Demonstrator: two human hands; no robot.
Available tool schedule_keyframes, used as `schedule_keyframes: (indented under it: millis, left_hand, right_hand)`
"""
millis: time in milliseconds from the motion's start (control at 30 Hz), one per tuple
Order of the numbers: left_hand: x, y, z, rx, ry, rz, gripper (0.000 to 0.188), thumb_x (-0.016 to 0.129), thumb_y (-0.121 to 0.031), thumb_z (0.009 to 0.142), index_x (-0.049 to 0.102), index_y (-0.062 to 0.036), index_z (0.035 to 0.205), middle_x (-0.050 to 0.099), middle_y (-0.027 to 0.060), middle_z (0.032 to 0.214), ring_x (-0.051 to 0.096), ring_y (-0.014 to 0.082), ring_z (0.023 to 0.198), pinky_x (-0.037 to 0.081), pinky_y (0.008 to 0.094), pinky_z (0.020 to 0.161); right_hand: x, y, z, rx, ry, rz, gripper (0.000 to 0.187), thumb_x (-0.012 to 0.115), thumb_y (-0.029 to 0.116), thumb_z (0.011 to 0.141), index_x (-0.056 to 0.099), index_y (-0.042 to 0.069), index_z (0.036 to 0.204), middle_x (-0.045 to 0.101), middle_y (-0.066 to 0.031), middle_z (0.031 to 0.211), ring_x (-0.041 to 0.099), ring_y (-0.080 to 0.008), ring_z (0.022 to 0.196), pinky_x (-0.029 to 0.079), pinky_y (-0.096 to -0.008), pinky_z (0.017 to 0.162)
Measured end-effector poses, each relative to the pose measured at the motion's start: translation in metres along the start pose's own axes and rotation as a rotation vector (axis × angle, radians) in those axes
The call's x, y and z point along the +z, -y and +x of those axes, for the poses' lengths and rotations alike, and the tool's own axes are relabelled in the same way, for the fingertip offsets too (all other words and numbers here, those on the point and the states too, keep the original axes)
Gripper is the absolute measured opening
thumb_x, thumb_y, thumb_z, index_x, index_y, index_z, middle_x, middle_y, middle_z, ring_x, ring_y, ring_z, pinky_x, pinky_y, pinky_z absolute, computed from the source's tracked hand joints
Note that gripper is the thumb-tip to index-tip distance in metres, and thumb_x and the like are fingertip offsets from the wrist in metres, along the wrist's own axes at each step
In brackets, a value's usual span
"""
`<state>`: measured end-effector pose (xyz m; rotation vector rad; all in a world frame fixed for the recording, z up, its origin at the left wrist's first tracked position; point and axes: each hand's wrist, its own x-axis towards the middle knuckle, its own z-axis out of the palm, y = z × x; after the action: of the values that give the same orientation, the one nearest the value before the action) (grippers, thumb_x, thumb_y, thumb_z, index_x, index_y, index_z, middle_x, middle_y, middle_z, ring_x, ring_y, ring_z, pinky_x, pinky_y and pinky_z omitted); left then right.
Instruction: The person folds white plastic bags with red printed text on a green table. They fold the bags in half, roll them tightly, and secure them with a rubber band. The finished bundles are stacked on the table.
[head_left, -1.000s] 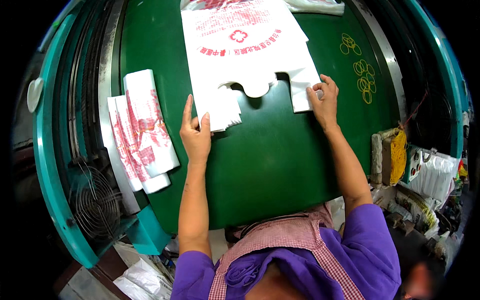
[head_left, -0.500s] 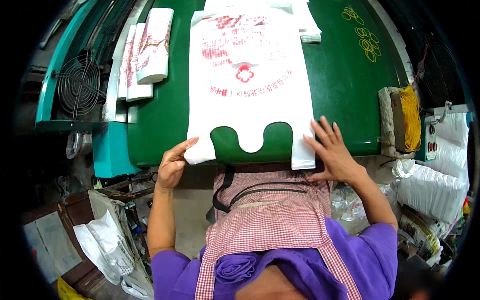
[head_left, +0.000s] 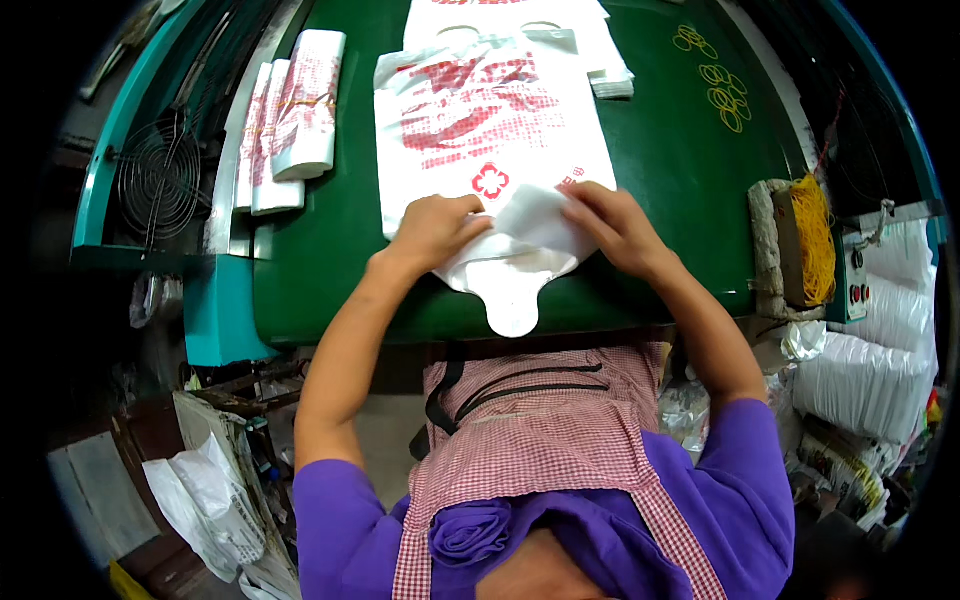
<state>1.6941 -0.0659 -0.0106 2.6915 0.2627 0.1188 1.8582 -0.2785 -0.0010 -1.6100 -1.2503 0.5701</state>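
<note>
A flat stack of white plastic carrier bags [head_left: 485, 125] with red print lies in front of me on the green table [head_left: 670, 230]. Its two handle strips are folded inward over the body, while the rounded middle tab [head_left: 512, 308] sticks out toward the table's near edge. My left hand [head_left: 432, 232] is closed on the left handle strip, its fingers curled and partly hiding it. With fingers and thumb, my right hand [head_left: 608, 225] grips the right strip, whose white flap leans toward the middle below a red flower-like emblem.
Another bag stack [head_left: 605, 65] lies behind. Rolled, banded bag bundles [head_left: 310, 110] sit at left, loose yellow rubber bands [head_left: 728, 100] at right. A box of yellow bands [head_left: 812, 240] and a control box [head_left: 858, 285] flank the right edge. A fan guard [head_left: 160, 185] stands left.
Both hands have moved inward and away from me, from the table's near edge onto the bags. The two handle strips, flat before, are now folded up over the body.
</note>
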Motion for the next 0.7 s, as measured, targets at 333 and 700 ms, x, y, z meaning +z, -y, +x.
schedule_keyframes:
  millis: [333, 700]
  left_hand:
    - [0.02, -0.034, -0.046, 0.349, -0.16, 0.237, 0.051, 0.063, -0.01, 0.071, 0.061, -0.0158, 0.122, 0.051, 0.012, 0.134, 0.052, 0.0322, 0.121, 0.046, 0.041, 0.096]
    - [-0.014, 0.004, 0.033, 0.187, -0.51, 0.141, 0.049, 0.074, -0.026, 0.074, 0.06, -0.0066, 0.117, 0.057, 0.0161, 0.119, 0.057, 0.0324, 0.106, 0.048, 0.0397, 0.088]
  right_hand:
    - [0.036, -0.029, 0.036, -0.225, 0.128, -0.869, 0.038, 0.054, 0.028, 0.09, 0.053, 0.004, 0.12, 0.047, -0.0181, 0.134, 0.042, -0.0361, 0.125, 0.037, -0.0491, 0.098]
    - [0.03, -0.025, 0.031, -0.22, 0.206, -0.802, 0.071, 0.062, 0.046, 0.084, 0.043, 0.0, 0.134, 0.034, -0.0236, 0.144, 0.027, -0.0376, 0.138, 0.024, -0.0517, 0.111]
